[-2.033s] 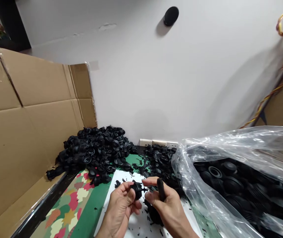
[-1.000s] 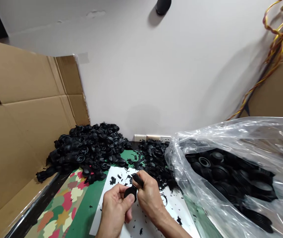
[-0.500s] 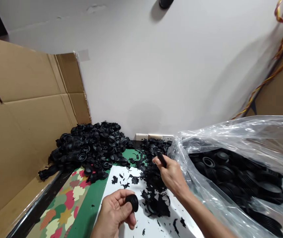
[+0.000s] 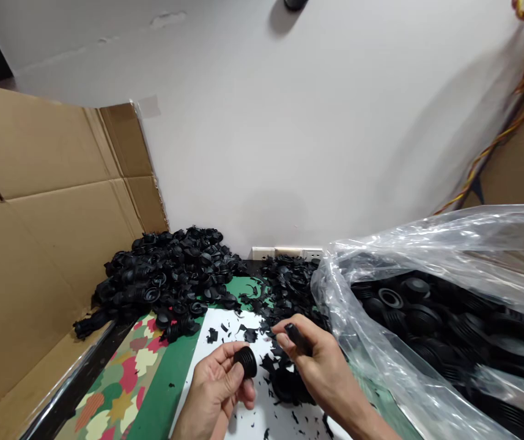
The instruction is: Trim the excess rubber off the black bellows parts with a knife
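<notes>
My left hand [image 4: 218, 385] pinches a ribbed round black rubber part [image 4: 246, 362] between thumb and fingers, above a white sheet [image 4: 206, 354]. Just right of it, my right hand [image 4: 319, 360] is closed round a dark stick-like tool [image 4: 297, 338]; its working tip is too small to make out. The two hands are apart. Under and behind my right hand lie black rubber scraps [image 4: 289, 382], with small slivers scattered over the sheet.
A big heap of black rubber parts [image 4: 170, 275] rises at the left by a cardboard panel [image 4: 60, 232]. An open clear plastic bag [image 4: 339, 269] full of black ribbed parts [image 4: 422, 321] stands right. Behind are a wall [image 4: 266, 134] and sockets [image 4: 287, 252].
My right hand has come down and nearer with the tool, closer to my left hand's height. My left hand keeps its hold on the rubber part, nearly in place. The view has shifted slightly.
</notes>
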Demonstrator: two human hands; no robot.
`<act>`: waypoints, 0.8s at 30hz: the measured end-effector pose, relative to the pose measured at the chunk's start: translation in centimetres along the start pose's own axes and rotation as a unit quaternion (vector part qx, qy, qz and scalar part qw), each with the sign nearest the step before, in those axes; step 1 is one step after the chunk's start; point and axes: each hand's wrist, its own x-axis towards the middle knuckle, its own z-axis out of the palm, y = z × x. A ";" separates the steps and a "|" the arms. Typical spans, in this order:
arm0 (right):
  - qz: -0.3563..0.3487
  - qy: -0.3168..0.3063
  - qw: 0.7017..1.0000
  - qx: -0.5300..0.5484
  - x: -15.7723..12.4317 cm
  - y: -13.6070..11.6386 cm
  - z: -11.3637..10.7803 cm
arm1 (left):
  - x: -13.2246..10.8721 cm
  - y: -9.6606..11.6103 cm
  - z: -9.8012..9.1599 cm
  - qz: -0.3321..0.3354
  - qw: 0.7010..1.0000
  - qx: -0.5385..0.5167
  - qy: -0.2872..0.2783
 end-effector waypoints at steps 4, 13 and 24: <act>-0.124 -0.037 0.992 -0.015 -0.9 -0.4 0.4 | 0.4 -0.3 0.1 -0.005 1.000 0.000 0.000; -0.274 -0.063 0.938 -0.204 -1.6 0.9 1.3 | 0.4 -0.3 0.8 0.013 0.999 0.026 0.030; -0.315 0.064 0.891 -0.321 -1.6 1.6 2.0 | 0.1 -0.5 1.0 0.015 0.996 0.078 0.032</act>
